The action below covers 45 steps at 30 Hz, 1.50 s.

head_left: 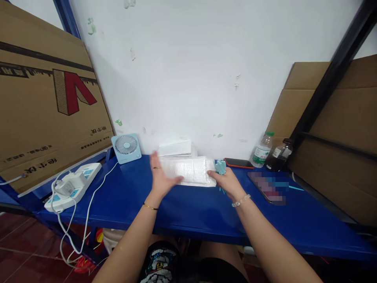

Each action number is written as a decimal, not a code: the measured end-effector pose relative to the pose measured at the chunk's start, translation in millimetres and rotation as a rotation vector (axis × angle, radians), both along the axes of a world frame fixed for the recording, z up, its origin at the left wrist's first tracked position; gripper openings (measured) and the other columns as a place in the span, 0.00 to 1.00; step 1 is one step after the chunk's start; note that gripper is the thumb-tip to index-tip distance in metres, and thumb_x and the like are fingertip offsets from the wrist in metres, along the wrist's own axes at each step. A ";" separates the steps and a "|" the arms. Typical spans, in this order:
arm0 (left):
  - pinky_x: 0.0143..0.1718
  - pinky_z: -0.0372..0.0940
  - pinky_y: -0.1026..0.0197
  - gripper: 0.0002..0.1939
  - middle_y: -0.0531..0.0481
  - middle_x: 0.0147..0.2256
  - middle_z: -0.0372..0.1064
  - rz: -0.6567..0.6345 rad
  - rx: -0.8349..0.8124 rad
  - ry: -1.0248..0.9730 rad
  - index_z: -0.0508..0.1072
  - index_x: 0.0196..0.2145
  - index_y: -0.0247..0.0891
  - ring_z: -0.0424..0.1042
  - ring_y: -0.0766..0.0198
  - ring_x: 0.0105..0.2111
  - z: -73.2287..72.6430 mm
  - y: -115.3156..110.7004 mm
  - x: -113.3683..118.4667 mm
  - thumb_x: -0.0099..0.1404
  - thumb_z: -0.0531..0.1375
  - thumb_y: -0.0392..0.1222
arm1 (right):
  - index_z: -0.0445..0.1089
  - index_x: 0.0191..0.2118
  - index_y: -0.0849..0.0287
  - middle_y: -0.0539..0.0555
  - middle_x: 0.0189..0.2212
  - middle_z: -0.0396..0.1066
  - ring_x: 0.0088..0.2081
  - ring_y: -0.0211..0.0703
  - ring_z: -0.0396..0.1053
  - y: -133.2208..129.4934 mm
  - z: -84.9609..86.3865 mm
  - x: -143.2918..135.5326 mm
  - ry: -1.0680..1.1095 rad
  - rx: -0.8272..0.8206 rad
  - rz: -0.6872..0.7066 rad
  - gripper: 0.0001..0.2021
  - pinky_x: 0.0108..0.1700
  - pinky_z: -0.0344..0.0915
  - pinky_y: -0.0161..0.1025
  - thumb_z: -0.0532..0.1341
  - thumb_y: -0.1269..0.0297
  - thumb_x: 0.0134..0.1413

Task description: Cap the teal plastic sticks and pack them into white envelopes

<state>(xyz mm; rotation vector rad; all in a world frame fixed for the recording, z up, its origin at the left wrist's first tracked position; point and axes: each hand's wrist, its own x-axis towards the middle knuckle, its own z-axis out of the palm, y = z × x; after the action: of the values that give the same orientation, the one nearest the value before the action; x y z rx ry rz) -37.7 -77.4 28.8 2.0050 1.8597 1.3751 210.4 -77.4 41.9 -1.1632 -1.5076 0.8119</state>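
- A white wall rises behind the blue tabletop.
- The white bubble-wrap packet is over the tabletop's middle.
- Right hand, at the packet's three o'clock end: grip closed on it, thumb on top.
- Left hand, at nine o'clock: grip spread wide, thumb at the near edge; contact unclear.
- Blue fan: between nine and ten o'clock from the packet.

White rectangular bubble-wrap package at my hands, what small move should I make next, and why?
Probably close your left hand on the left end of the white rectangular bubble-wrap package: that hand is open, thumb at the near edge, while your right hand seems to grip the right end, so a second hold should steady it.
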 end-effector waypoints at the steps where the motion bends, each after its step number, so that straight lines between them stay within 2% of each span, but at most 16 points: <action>1: 0.63 0.33 0.43 0.69 0.38 0.66 0.29 -0.153 0.003 0.162 0.28 0.65 0.38 0.26 0.42 0.65 2.4 -2.7 6.5 0.39 0.66 0.65 | 0.63 0.22 0.59 0.45 0.15 0.59 0.18 0.34 0.55 0.6 -0.2 1.9 0.012 -0.037 0.044 0.13 0.22 0.53 0.34 0.64 0.57 0.43; 2: 0.63 0.31 0.41 0.71 0.39 0.66 0.32 -0.293 -0.011 0.300 0.31 0.65 0.39 0.28 0.40 0.65 5.1 -4.3 14.6 0.35 0.68 0.64 | 0.64 0.22 0.60 0.45 0.15 0.59 0.18 0.34 0.55 0.9 -0.7 3.4 0.022 -0.069 0.081 0.13 0.22 0.53 0.34 0.64 0.57 0.43; 4: 0.62 0.28 0.40 0.70 0.38 0.64 0.42 -0.413 -0.036 0.439 0.34 0.65 0.40 0.36 0.40 0.64 9.6 -4.7 31.8 0.34 0.69 0.60 | 0.66 0.25 0.61 0.45 0.16 0.60 0.18 0.33 0.55 0.8 -2.2 6.1 0.030 -0.118 0.126 0.12 0.22 0.54 0.34 0.64 0.57 0.43; 7: 0.62 0.31 0.42 0.58 0.38 0.56 0.58 -0.408 -0.083 0.478 0.45 0.64 0.40 0.53 0.44 0.59 10.9 -1.9 50.4 0.39 0.69 0.48 | 0.69 0.27 0.62 0.47 0.20 0.66 0.21 0.35 0.59 0.5 -5.6 12.0 -0.029 -0.121 0.101 0.12 0.26 0.57 0.35 0.65 0.58 0.41; 11: 0.56 0.50 0.47 0.36 0.42 0.48 0.66 -0.333 -0.042 0.369 0.61 0.54 0.40 0.64 0.48 0.50 6.0 2.2 58.4 0.45 0.64 0.39 | 0.71 0.27 0.60 0.47 0.19 0.66 0.23 0.38 0.61 0.2 -0.6 24.4 -0.021 0.035 -0.070 0.11 0.28 0.59 0.36 0.68 0.58 0.37; 13: 0.49 0.58 0.51 0.31 0.43 0.45 0.68 -0.306 -0.037 0.294 0.64 0.50 0.40 0.67 0.49 0.46 4.6 4.5 60.2 0.46 0.63 0.38 | 0.69 0.26 0.58 0.45 0.16 0.61 0.19 0.35 0.58 -1.3 12.8 29.7 0.219 0.122 -0.086 0.11 0.26 0.58 0.36 0.65 0.56 0.43; 15: 0.44 0.60 0.53 0.31 0.44 0.45 0.68 -0.304 -0.030 0.225 0.64 0.50 0.40 0.68 0.49 0.44 4.8 6.8 63.2 0.45 0.64 0.38 | 0.66 0.25 0.57 0.43 0.13 0.56 0.16 0.33 0.55 -4.0 33.3 32.2 0.532 0.187 -0.015 0.12 0.25 0.59 0.36 0.61 0.54 0.51; 17: 0.43 0.61 0.54 0.34 0.44 0.46 0.67 -0.327 -0.007 0.153 0.63 0.51 0.40 0.68 0.50 0.44 6.4 8.4 68.0 0.44 0.65 0.39 | 0.64 0.23 0.57 0.44 0.14 0.59 0.19 0.35 0.62 -7.2 55.9 30.9 0.736 0.246 0.084 0.14 0.29 0.64 0.37 0.60 0.54 0.52; 20: 0.43 0.62 0.55 0.35 0.45 0.46 0.66 -0.384 0.027 0.040 0.62 0.51 0.40 0.68 0.52 0.44 10.0 8.6 77.6 0.43 0.65 0.39 | 0.64 0.23 0.57 0.47 0.16 0.64 0.27 0.41 0.70 -10.1 80.3 21.9 0.806 0.280 0.169 0.14 0.39 0.67 0.42 0.59 0.55 0.53; 25: 0.42 0.62 0.57 0.36 0.46 0.44 0.67 -0.472 0.067 -0.183 0.61 0.50 0.40 0.68 0.54 0.42 14.3 2.8 91.5 0.42 0.66 0.37 | 0.66 0.25 0.58 0.49 0.19 0.70 0.35 0.46 0.72 -6.6 80.5 1.2 0.755 0.228 0.118 0.13 0.44 0.65 0.44 0.59 0.53 0.52; 28: 0.40 0.62 0.59 0.34 0.48 0.40 0.68 -0.493 0.051 -0.297 0.61 0.49 0.40 0.69 0.57 0.39 16.3 -0.5 95.6 0.43 0.66 0.39 | 0.68 0.25 0.59 0.53 0.31 0.74 0.39 0.45 0.70 -4.4 73.8 -7.6 0.603 0.156 0.091 0.14 0.43 0.64 0.40 0.60 0.53 0.50; 31: 0.38 0.62 0.60 0.32 0.50 0.38 0.68 -0.505 0.033 -0.379 0.61 0.48 0.39 0.69 0.60 0.36 18.3 -0.8 96.5 0.44 0.66 0.39 | 0.70 0.32 0.60 0.52 0.36 0.72 0.39 0.43 0.67 -4.3 75.4 -14.1 0.396 0.098 0.173 0.13 0.40 0.62 0.38 0.64 0.54 0.47; 35: 0.38 0.62 0.61 0.32 0.49 0.39 0.69 -0.539 0.002 -0.467 0.60 0.48 0.39 0.68 0.61 0.36 19.0 2.1 93.5 0.46 0.66 0.40 | 0.67 0.45 0.56 0.50 0.34 0.68 0.34 0.40 0.66 -5.1 88.1 -19.4 0.201 0.044 0.303 0.23 0.37 0.62 0.38 0.67 0.53 0.42; 38: 0.39 0.63 0.60 0.33 0.47 0.41 0.68 -0.586 -0.012 -0.520 0.59 0.50 0.38 0.68 0.60 0.38 17.1 4.7 88.2 0.48 0.66 0.40 | 0.68 0.46 0.54 0.52 0.43 0.67 0.43 0.43 0.65 -5.2 97.1 -18.6 0.137 0.123 0.298 0.21 0.44 0.61 0.40 0.65 0.53 0.46; 42: 0.43 0.62 0.58 0.35 0.44 0.47 0.66 -0.774 -0.060 -0.620 0.58 0.54 0.37 0.67 0.57 0.43 13.1 7.2 78.0 0.50 0.65 0.42 | 0.68 0.47 0.52 0.54 0.49 0.65 0.51 0.47 0.61 -4.1 101.1 -9.4 0.093 0.216 0.322 0.17 0.50 0.59 0.43 0.60 0.52 0.53; 45: 0.48 0.60 0.55 0.33 0.42 0.51 0.64 -0.983 -0.154 -0.737 0.60 0.56 0.37 0.64 0.52 0.49 10.1 8.8 71.5 0.54 0.63 0.47 | 0.70 0.44 0.54 0.54 0.49 0.66 0.50 0.47 0.62 -2.6 98.9 -1.2 -0.026 0.256 0.390 0.15 0.47 0.61 0.43 0.62 0.53 0.51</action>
<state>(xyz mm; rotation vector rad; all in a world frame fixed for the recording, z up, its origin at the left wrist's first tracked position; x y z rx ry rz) 33.8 -68.6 38.9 1.5857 0.5113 1.2822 209.1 -80.0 140.8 -0.7032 -1.8306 0.8307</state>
